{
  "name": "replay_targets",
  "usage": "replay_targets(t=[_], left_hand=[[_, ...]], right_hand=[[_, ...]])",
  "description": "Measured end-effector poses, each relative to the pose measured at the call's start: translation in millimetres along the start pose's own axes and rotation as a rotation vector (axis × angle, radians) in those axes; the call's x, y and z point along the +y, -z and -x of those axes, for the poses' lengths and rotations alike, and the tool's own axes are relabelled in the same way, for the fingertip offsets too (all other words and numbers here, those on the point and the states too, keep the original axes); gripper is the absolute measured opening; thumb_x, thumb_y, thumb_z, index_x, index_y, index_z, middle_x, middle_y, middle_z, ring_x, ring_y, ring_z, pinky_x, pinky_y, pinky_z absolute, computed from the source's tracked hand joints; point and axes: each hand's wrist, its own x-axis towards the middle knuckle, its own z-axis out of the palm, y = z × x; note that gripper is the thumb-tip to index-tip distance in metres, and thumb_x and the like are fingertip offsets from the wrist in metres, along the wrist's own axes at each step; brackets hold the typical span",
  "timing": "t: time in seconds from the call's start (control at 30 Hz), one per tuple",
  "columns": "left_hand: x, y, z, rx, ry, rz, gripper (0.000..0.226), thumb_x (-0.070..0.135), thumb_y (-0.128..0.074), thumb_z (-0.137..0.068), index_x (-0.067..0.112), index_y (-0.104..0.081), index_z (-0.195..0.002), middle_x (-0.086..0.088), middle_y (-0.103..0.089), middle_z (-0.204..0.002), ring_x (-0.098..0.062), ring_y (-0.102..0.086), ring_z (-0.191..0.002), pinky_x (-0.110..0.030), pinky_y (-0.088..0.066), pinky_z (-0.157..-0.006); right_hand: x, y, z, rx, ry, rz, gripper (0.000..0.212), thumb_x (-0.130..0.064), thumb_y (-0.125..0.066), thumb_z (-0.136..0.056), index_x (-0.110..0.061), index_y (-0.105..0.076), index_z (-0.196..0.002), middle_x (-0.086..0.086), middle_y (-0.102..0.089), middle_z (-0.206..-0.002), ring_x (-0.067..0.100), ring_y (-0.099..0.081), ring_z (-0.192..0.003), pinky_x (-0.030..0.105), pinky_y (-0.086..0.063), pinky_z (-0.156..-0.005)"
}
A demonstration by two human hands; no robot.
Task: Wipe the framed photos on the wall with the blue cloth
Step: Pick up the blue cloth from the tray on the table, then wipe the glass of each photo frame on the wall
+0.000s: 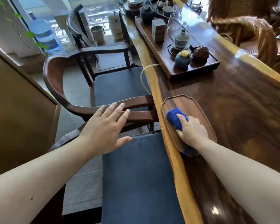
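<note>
Two hands: the left hand (pixel 103 126) hovers spread and empty over the nearer of two chairs (pixel 141 172); the right hand (pixel 192 131) grips one blue cloth (pixel 174 118) in a small tray (pixel 200 107) on the worktop (pixel 241 110). Farther, a long tray (pixel 199 73) holds perhaps nine tea pieces.

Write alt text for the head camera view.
The right hand grips a blue cloth lying on a small wooden tray at the edge of a long wooden table. The left hand hovers open over a chair beside it.
</note>
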Motion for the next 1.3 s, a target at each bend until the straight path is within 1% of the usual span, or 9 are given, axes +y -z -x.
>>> replay_targets(t=[0.1,0.23,0.37,0.53,0.7,0.9,1.0,1.1,1.3], left_hand=[[-3,8,-2,0.008,0.011,0.0,0.084,0.069,-0.033,-0.085,0.008,-0.041,-0.143,-0.018,-0.043,-0.148,-0.036,-0.041,-0.136,-0.055,-0.04,-0.106],[-16,26,7,0.035,0.036,-0.013,0.083,0.069,-0.032,-0.086,0.008,-0.042,-0.143,-0.018,-0.043,-0.148,-0.036,-0.041,-0.136,-0.055,-0.042,-0.105],[-45,49,28,0.075,0.084,-0.051,0.083,0.068,-0.032,-0.085,0.008,-0.042,-0.142,-0.018,-0.045,-0.147,-0.036,-0.043,-0.134,-0.054,-0.043,-0.104],[-90,87,71,0.147,0.149,-0.097,0.083,0.068,-0.033,-0.084,0.007,-0.045,-0.14,-0.019,-0.049,-0.143,-0.036,-0.048,-0.131,-0.055,-0.045,-0.101],[-143,123,152,0.195,0.237,-0.158,0.083,0.068,-0.032,-0.085,0.007,-0.042,-0.141,-0.018,-0.049,-0.144,-0.035,-0.047,-0.132,-0.056,-0.044,-0.102],[-199,164,283,0.26,0.379,-0.241,0.083,0.068,-0.032,-0.085,0.008,-0.041,-0.141,-0.018,-0.049,-0.144,-0.035,-0.047,-0.132,-0.055,-0.043,-0.104],[-220,180,353,0.271,0.451,-0.268,0.083,0.067,-0.034,-0.084,0.007,-0.043,-0.14,-0.018,-0.049,-0.143,-0.035,-0.047,-0.131,-0.055,-0.042,-0.104],[-238,193,419,0.282,0.519,-0.315,0.083,0.067,-0.033,-0.084,0.006,-0.043,-0.14,-0.019,-0.049,-0.143,-0.036,-0.047,-0.131,-0.054,-0.042,-0.104],[-258,216,525,0.231,0.677,-0.387,0.085,0.069,-0.025,-0.084,0.008,-0.038,-0.142,-0.018,-0.046,-0.146,-0.035,-0.044,-0.134,-0.053,-0.039,-0.108]], right_hand=[[-3,5,-4,-0.009,-0.035,-0.115,0.061,-0.028,-0.054,-0.082,-0.029,-0.031,-0.139,0.011,-0.049,-0.113,0.032,-0.049,-0.101,0.04,-0.045,-0.075],[-17,27,-4,-0.001,-0.031,-0.27,0.055,-0.024,-0.054,-0.079,-0.028,-0.04,-0.132,0.011,-0.055,-0.111,0.033,-0.055,-0.1,0.04,-0.047,-0.077],[-58,65,-2,0.058,0.108,-0.409,0.055,-0.02,-0.057,-0.076,-0.024,-0.044,-0.13,0.012,-0.06,-0.114,0.031,-0.057,-0.1,0.041,-0.048,-0.079],[-143,126,15,0.174,0.336,-0.509,0.057,-0.016,-0.058,-0.076,-0.023,-0.046,-0.131,0.01,-0.06,-0.118,0.027,-0.057,-0.103,0.035,-0.044,-0.086],[-245,182,57,0.256,0.526,-0.477,0.058,-0.02,-0.057,-0.08,-0.031,-0.039,-0.133,0.005,-0.057,-0.114,0.022,-0.055,-0.094,0.036,-0.046,-0.081],[-364,233,127,0.333,0.705,-0.423,0.059,-0.018,-0.058,-0.083,-0.03,-0.036,-0.137,0.008,-0.055,-0.123,0.026,-0.055,-0.098,0.035,-0.045,-0.078],[-427,247,167,0.357,0.797,-0.429,0.059,-0.018,-0.057,-0.084,-0.032,-0.036,-0.137,0.008,-0.053,-0.126,0.026,-0.055,-0.099,0.035,-0.045,-0.077],[-490,258,206,0.383,0.893,-0.459,0.058,-0.018,-0.057,-0.083,-0.032,-0.037,-0.136,0.007,-0.055,-0.125,0.025,-0.056,-0.094,0.031,-0.041,-0.071],[-593,272,269,0.396,1.073,-0.502,0.055,-0.016,-0.055,-0.083,-0.031,-0.038,-0.134,0.008,-0.054,-0.124,0.026,-0.056,-0.095,0.036,-0.047,-0.073]])
